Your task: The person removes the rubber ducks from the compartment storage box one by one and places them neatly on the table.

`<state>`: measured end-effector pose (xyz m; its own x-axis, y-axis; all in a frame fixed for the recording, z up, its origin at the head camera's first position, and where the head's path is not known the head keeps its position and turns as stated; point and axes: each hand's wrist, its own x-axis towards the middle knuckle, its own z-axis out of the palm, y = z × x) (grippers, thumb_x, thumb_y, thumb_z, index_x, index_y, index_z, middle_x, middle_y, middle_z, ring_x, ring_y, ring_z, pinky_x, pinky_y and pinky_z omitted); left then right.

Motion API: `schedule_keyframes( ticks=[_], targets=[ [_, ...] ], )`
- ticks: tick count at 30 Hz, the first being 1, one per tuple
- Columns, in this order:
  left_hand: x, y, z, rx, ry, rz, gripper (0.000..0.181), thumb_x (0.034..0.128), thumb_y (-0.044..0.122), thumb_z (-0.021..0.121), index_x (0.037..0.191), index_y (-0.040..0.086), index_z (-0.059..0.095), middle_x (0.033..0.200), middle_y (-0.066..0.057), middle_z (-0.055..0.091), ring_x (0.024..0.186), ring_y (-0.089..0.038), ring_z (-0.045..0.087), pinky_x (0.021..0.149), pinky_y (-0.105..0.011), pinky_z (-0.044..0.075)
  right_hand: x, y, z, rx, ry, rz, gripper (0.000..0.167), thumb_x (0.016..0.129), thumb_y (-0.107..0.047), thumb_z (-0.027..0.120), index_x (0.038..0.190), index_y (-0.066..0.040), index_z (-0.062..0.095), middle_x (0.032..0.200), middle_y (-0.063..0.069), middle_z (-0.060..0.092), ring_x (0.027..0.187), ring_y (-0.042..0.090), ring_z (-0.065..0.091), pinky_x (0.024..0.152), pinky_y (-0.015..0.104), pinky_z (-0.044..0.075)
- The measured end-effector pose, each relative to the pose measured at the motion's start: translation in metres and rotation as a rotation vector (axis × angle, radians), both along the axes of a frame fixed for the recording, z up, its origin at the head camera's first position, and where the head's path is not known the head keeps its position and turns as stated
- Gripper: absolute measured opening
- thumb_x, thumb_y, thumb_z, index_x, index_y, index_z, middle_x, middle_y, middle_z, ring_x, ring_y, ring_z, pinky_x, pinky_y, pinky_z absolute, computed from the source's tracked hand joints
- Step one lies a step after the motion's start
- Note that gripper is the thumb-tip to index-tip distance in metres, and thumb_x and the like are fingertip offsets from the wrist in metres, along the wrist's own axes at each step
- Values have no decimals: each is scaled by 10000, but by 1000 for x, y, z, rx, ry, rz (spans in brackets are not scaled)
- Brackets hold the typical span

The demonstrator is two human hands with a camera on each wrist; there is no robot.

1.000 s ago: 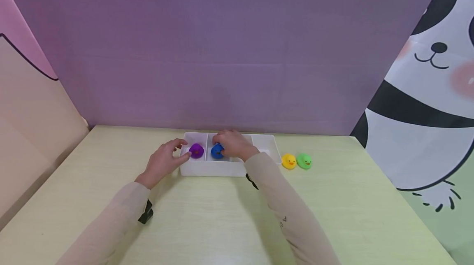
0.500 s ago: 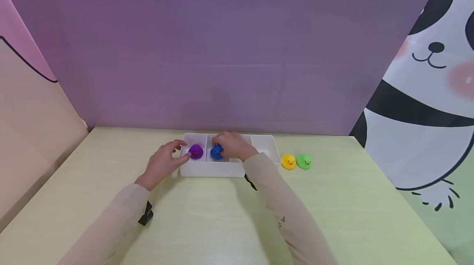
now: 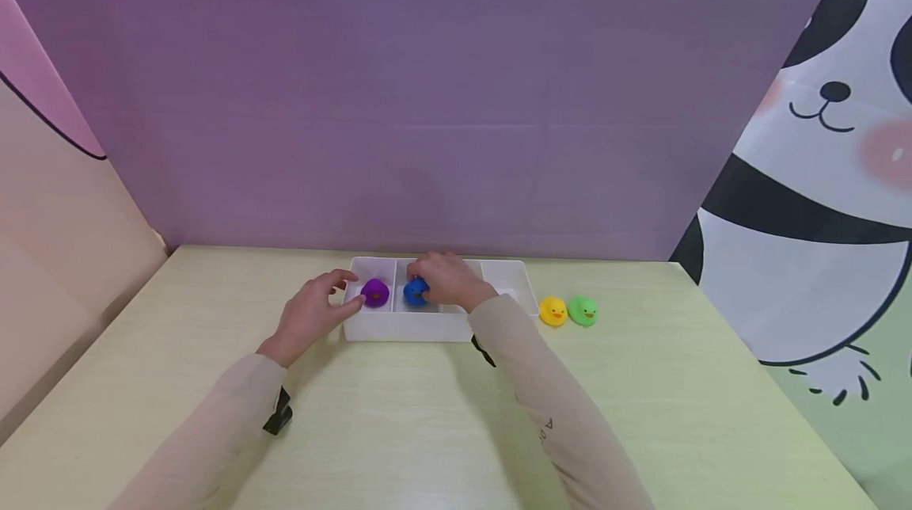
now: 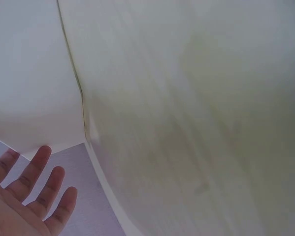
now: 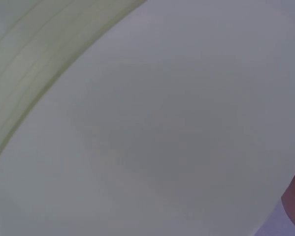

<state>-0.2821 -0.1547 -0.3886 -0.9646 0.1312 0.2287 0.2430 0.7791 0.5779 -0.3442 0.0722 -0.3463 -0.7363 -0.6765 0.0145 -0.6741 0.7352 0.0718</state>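
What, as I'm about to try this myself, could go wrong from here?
The right hand grips the blue duck close to a divider, so lifting might snag it. The left hand is right by the purple duck and might nudge it. The yellow duck sits beside the right end of the tray, and a sliding tray might push it into the green duck.

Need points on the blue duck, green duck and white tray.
Blue duck (image 3: 415, 294): head view, on its visible front, near the middle.
Green duck (image 3: 583, 311): head view, middle of its front.
White tray (image 3: 406, 327): head view, on its outer near wall, below the rim.
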Motion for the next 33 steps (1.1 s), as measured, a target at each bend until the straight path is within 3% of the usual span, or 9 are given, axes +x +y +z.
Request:
schedule_keyframes(
  ticks=[20, 26, 33],
  targets=[
    [2, -1, 1, 2, 4, -5, 449, 834, 390, 604, 1208, 149, 545, 1141, -112, 611, 1062, -311, 557, 772, -478, 492, 5, 6, 16, -47, 31, 41, 235, 783, -186, 703, 1011, -162, 654, 1008, -45, 658, 899, 153, 554, 823, 348, 479],
    [2, 0, 0, 2, 11, -6, 444, 833, 393, 602, 1202, 151, 550, 1136, -107, 615, 1056, -308, 565, 768, -476, 493, 8, 10, 28, -64, 44, 37, 237, 791, -186, 686, 1021, -158, 638, 1013, -28, 653, 907, 171, 557, 791, 347, 492],
    [2, 0, 1, 11, 12, -12, 439, 832, 385, 604, 1202, 154, 549, 1144, -117, 612, 1059, -315, 559, 733, -454, 500, 13, 18, 40, -54, 61, 29, 250, 798, -197, 682, 1043, -171, 638, 1032, -22, 645, 955, 180, 554, 843, 358, 477]
  ],
)
